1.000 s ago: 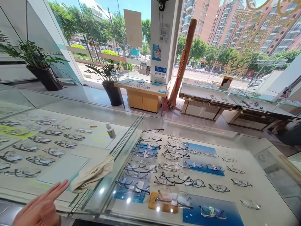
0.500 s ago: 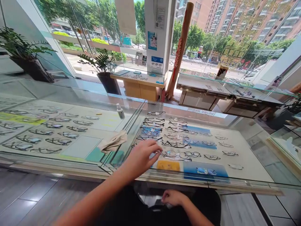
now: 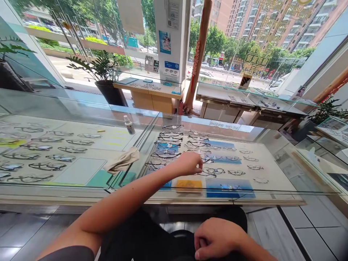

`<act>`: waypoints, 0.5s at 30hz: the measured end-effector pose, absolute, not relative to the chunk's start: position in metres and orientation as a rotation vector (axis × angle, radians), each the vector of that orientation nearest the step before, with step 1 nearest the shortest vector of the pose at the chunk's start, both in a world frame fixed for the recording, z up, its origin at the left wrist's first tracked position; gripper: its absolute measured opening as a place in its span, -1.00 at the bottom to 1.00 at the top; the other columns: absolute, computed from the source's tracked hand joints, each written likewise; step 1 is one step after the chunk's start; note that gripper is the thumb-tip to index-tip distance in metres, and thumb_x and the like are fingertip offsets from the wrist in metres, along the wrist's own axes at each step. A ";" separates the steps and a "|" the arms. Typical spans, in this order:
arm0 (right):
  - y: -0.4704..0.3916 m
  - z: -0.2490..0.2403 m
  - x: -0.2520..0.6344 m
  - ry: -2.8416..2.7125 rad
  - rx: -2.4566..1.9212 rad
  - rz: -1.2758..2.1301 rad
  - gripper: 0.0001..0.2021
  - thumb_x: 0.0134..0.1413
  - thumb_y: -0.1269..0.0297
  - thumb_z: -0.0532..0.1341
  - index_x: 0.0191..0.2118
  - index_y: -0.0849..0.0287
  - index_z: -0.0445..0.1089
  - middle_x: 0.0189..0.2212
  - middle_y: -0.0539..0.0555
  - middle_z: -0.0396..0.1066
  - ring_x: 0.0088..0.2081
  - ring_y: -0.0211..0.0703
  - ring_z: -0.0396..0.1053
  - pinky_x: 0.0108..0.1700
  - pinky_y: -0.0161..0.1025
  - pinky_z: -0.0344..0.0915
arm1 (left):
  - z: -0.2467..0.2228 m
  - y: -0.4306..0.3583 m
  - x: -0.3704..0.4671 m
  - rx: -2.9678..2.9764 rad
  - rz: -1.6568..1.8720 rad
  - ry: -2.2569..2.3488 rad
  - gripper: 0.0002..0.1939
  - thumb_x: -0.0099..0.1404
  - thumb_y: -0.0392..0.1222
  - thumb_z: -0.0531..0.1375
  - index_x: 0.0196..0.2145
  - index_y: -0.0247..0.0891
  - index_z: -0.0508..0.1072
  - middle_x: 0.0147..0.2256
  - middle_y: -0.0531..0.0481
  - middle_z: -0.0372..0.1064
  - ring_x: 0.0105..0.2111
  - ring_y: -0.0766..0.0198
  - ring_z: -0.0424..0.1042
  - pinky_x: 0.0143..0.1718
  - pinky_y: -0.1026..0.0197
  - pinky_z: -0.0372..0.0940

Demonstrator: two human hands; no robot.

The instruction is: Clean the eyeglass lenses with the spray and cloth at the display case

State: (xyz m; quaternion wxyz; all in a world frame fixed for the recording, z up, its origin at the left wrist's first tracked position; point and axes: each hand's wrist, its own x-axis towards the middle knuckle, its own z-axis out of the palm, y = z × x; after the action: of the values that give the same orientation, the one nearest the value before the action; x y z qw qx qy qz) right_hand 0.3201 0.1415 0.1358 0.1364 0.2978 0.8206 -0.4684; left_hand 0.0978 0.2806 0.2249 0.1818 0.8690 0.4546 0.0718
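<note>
My left hand [image 3: 189, 164] reaches over the glass display case [image 3: 274, 194], its fingers curled and closed. Whatever they may hold is hidden from this side. Around and behind it lie rows of eyeglasses, among them a round-lensed pair [image 3: 216, 170] just to its right and a dark-framed pair [image 3: 236, 172] beyond. I cannot tell whether the hand touches the glass top. Low in front of my body, my right hand [image 3: 219, 237] is loosely closed with nothing visible in it. A crumpled beige cloth [image 3: 122, 160] and a white spray bottle [image 3: 129, 125] rest left of my left hand.
An orange-yellow cloth [image 3: 189, 185] and a blue sheet [image 3: 210, 188] lie near the case's front edge. More eyeglasses [image 3: 46, 165] fill the left section. Beyond stand a potted plant [image 3: 108, 88], a wooden pole [image 3: 199, 54] and other display counters [image 3: 217, 110].
My left hand has moved right across the case, and its fingers, parted before, are now closed. My right hand has come nearer the camera. The view has shifted right.
</note>
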 end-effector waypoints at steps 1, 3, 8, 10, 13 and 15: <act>0.145 0.165 0.325 2.437 0.801 -1.289 -0.81 0.25 0.03 0.36 -0.20 -0.02 0.65 -0.46 -0.11 0.48 -0.44 -0.18 0.32 -0.39 -0.23 0.10 | 0.231 0.282 0.092 2.423 0.247 1.248 -0.92 0.27 -0.14 0.41 -0.33 -0.13 0.75 -0.25 -0.08 0.63 -0.23 0.08 0.57 -0.26 0.18 0.30; 0.158 0.218 0.331 2.594 0.707 -1.190 -0.83 0.30 0.06 0.36 -0.25 -0.02 0.62 -0.49 -0.11 0.42 -0.44 -0.19 0.29 -0.39 -0.22 0.07 | 0.244 0.288 0.079 2.281 0.418 1.154 -0.85 0.28 -0.05 0.41 -0.34 -0.15 0.74 -0.24 -0.07 0.64 -0.20 0.09 0.58 -0.22 0.18 0.32; 0.226 0.298 0.326 2.836 0.747 -1.180 -0.78 0.34 0.09 0.35 -0.33 0.03 0.60 -0.56 -0.11 0.32 -0.52 -0.26 0.21 -0.43 -0.27 0.05 | 0.267 0.314 0.047 1.728 0.977 0.932 -0.62 0.21 0.15 0.47 -0.34 -0.26 0.69 -0.25 -0.16 0.65 -0.21 0.08 0.57 -0.13 0.10 0.37; 0.262 0.306 0.313 2.910 0.776 -1.259 -0.68 0.38 0.03 0.29 -0.36 0.08 0.54 -0.54 -0.09 0.33 -0.50 -0.27 0.23 -0.40 -0.30 0.11 | 0.270 0.326 0.041 1.614 1.213 0.927 -0.60 0.19 0.17 0.50 -0.34 -0.26 0.68 -0.27 -0.13 0.64 -0.23 0.13 0.55 -0.10 0.10 0.36; 0.314 0.298 0.286 3.081 0.962 -1.531 -0.60 0.38 -0.06 0.27 -0.39 0.13 0.45 -0.50 -0.07 0.34 -0.47 -0.29 0.26 -0.39 -0.31 0.17 | 0.267 0.340 0.037 1.505 1.490 0.927 -0.59 0.18 0.18 0.51 -0.31 -0.25 0.67 -0.29 -0.08 0.62 -0.24 0.19 0.51 -0.07 0.12 0.35; 0.340 0.282 0.267 3.340 1.163 -1.474 -0.56 0.37 -0.06 0.27 -0.44 0.15 0.40 -0.53 -0.07 0.28 -0.47 -0.31 0.18 -0.38 -0.30 0.13 | 0.261 0.345 0.039 1.445 1.594 0.920 -0.56 0.16 0.20 0.52 -0.31 -0.26 0.67 -0.30 -0.06 0.60 -0.25 0.20 0.49 -0.08 0.13 0.35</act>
State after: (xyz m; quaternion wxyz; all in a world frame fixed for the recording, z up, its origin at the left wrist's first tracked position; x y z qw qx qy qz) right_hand 0.2670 0.3403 0.2817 -0.3380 0.2857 0.8204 -0.3620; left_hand 0.0387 0.3453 0.2611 0.3902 0.5687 0.3618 0.6272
